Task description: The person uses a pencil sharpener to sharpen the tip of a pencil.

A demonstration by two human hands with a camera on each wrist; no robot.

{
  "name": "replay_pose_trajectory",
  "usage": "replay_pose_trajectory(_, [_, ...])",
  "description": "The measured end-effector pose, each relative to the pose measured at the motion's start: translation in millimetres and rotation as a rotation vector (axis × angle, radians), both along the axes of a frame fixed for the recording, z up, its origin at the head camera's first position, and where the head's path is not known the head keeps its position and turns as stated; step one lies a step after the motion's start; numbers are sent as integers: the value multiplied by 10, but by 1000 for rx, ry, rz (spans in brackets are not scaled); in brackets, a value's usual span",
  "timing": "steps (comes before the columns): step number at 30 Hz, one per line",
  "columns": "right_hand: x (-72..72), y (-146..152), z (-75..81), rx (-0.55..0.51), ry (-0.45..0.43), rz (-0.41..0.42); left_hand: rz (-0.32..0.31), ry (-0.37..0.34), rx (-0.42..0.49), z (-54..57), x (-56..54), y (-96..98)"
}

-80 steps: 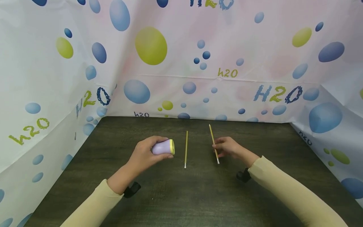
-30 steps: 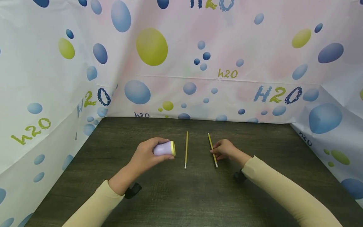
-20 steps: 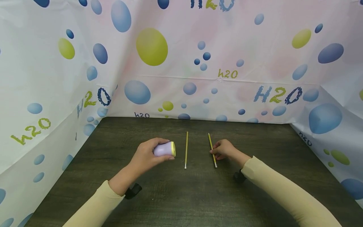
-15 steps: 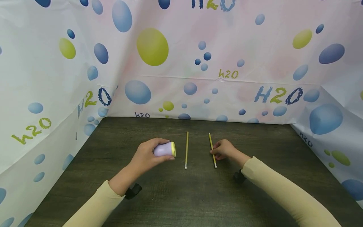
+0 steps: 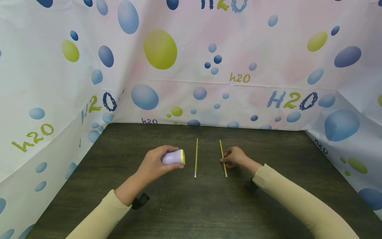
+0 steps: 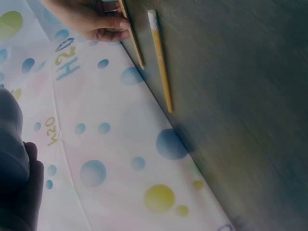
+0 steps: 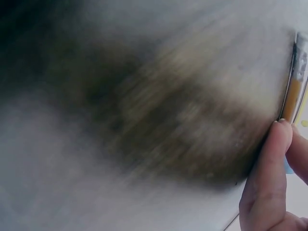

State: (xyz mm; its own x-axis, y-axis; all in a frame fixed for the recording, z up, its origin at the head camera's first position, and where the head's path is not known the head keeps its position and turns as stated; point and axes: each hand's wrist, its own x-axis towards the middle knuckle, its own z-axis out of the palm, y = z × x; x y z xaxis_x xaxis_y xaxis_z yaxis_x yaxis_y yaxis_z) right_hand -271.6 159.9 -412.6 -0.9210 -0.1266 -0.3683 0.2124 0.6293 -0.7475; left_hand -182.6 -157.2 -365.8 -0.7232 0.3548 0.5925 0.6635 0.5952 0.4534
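In the head view my left hand [image 5: 153, 162] grips a small lavender, rounded cylinder with a yellow end [image 5: 173, 157]. It lies on its side in the grasp, yellow end facing right. In the left wrist view that cylinder [image 6: 8, 144] is a dark shape at the left edge. My right hand [image 5: 237, 157] pinches a yellow pencil [image 5: 221, 148] with thumb and fingers, its white eraser end towards me and close over the tabletop. A second yellow pencil [image 5: 196, 157] lies on the table between the hands, roughly parallel to the first.
The dark wood-grain table [image 5: 191, 209] extends under both forearms. A white sheet printed with bubbles and lettering [image 5: 191, 73] stands behind it and along both sides. Dark wrist cameras sit under each wrist, the left one [image 5: 140, 200] beside the sleeve cuff.
The right hand has come slightly nearer and left with its pencil, which now sits lower, almost level with the pencil on the table. The left hand and its cylinder have barely moved.
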Motion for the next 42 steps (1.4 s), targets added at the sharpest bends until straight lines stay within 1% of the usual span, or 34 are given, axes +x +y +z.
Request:
replay_pose_trajectory(4, [-10, 12, -8, -18, -12, 4, 0, 1, -3, 4, 0, -3])
replay_pose_trajectory(7, [-9, 29, 2, -31, -22, 11, -3, 17, -5, 7, -2, -8])
replay_pose_trajectory(11, [11, 42, 44, -28, 8, 12, -3, 24, -10, 16, 1, -13])
replay_pose_trajectory(15, [54, -1, 151, -42, 55, 21, 25, -36, -19, 41, 21, -16])
replay_pose_trajectory(18, [84, -76, 240, -76, 59, 55, 44, -73, -26, 56, 34, -15])
replay_pose_trajectory(23, [96, -231, 299, -149, 23, 95, 32, -66, -26, 57, 31, -11])
replay_pose_trajectory(26, [88, -308, 293, -186, -11, 110, 27, -72, -25, 59, 32, -4])
replay_pose_trajectory(29, [74, -385, 279, -219, -52, 106, 33, -79, -28, 65, 36, 0])
replay_pose_trajectory(33, [47, -502, 245, -248, -88, 115, 46, -89, -29, 72, 42, 6])
replay_pose_trajectory(36, [22, -593, 210, -260, -104, 113, 45, -93, -28, 76, 41, 10])
replay_pose_trajectory(42, [-9, -750, 149, -253, -119, 44, 41, -103, -27, 69, 40, 12])
